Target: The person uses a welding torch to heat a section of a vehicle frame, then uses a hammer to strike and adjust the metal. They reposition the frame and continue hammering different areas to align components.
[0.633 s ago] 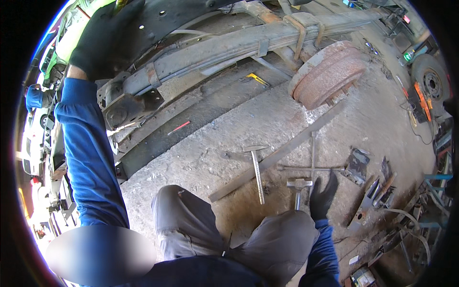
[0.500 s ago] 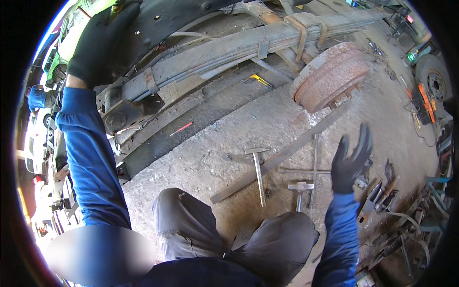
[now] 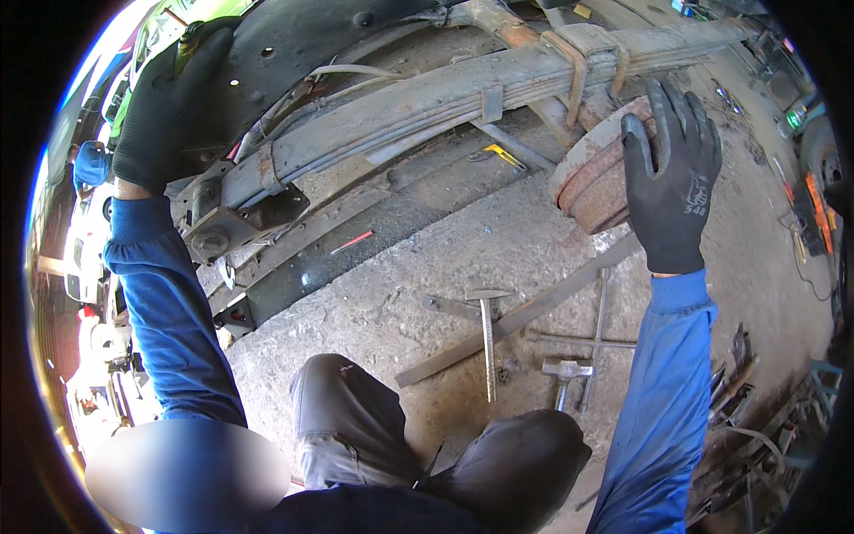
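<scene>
My left hand (image 3: 169,102), in a black glove, is raised against the dark frame rail (image 3: 294,31) at the upper left. Its fingers blend into the dark metal beside a yellowish fitting (image 3: 188,43), so their grip is unclear. My right hand (image 3: 672,182), gloved in dark grey and black, is open with fingers stretched over the rusty brake drum (image 3: 592,178). It covers much of the drum's right side; whether it presses on it is hard to tell. A leaf spring (image 3: 391,111) runs from the left toward the drum, with rusty U-bolts (image 3: 576,76) around it.
On the concrete floor lie a pick-headed hammer (image 3: 488,343), a sledgehammer (image 3: 567,368), a cross wrench (image 3: 598,340) and a long flat bar (image 3: 516,319). A yellow tool (image 3: 505,157) and red stick (image 3: 352,242) lie beyond. Orange tools (image 3: 819,214) and a wheel (image 3: 820,156) are at right.
My right hand has moved up and forward from above the floor tools to the brake drum. My left hand stays at the frame rail. The view has shifted slightly.
</scene>
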A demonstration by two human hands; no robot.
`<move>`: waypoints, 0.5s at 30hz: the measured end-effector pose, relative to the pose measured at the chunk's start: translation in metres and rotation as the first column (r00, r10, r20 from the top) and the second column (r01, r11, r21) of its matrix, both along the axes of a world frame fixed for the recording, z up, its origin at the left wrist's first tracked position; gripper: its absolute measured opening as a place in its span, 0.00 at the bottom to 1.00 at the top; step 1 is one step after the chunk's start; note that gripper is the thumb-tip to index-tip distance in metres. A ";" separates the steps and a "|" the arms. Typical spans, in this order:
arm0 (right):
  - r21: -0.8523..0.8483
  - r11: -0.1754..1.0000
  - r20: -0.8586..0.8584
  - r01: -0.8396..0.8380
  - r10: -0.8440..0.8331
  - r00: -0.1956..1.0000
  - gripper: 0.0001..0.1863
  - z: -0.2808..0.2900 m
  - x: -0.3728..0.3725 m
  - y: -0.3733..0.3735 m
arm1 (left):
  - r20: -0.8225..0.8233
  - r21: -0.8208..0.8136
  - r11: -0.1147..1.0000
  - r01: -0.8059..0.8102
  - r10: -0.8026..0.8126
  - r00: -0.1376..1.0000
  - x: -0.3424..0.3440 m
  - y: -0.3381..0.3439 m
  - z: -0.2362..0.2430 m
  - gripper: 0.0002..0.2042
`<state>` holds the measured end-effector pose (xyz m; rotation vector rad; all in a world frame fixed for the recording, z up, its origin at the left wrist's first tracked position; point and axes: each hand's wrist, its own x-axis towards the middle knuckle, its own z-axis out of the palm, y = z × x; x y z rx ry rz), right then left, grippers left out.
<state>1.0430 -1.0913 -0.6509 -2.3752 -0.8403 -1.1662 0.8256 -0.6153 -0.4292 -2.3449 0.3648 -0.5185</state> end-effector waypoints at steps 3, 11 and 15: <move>0.000 1.000 0.002 0.002 -0.002 1.000 0.27 0.002 -0.001 0.002 | -0.035 0.044 0.998 -0.049 0.051 0.998 -0.004 0.002 0.002 0.58; -0.001 1.000 -0.008 -0.019 0.019 1.000 0.27 0.004 -0.002 0.002 | -0.047 0.083 0.987 -0.140 0.144 0.988 -0.010 0.002 0.001 0.61; -0.001 0.999 -0.013 -0.039 0.039 0.999 0.26 0.003 0.000 0.002 | 0.011 0.147 0.981 -0.123 0.123 0.992 -0.011 0.008 0.000 0.63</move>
